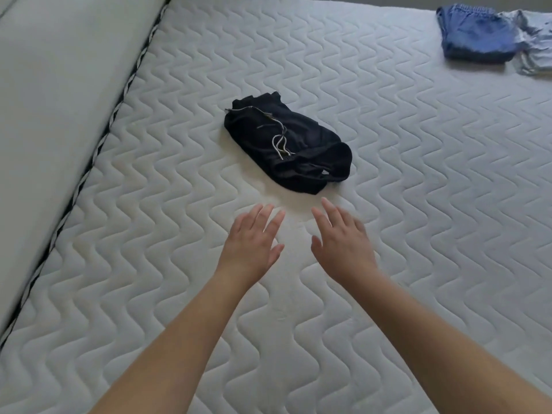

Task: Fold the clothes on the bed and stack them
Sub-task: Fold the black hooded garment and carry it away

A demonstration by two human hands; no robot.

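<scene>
Bare hands reach toward black shorts on a bed.
The quilted bed holds the folded black shorts at its middle, blue shorts and a pale garment touching at the far right; the left hand and right hand hover just short of the black shorts, fingers straight, slightly spread, holding nothing.

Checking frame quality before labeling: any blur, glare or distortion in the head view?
Head view: soft, even light, no glare; left hand and right hand slightly motion-blurred; black shorts read sharp; wide-angle bends the mattress edge.
</scene>
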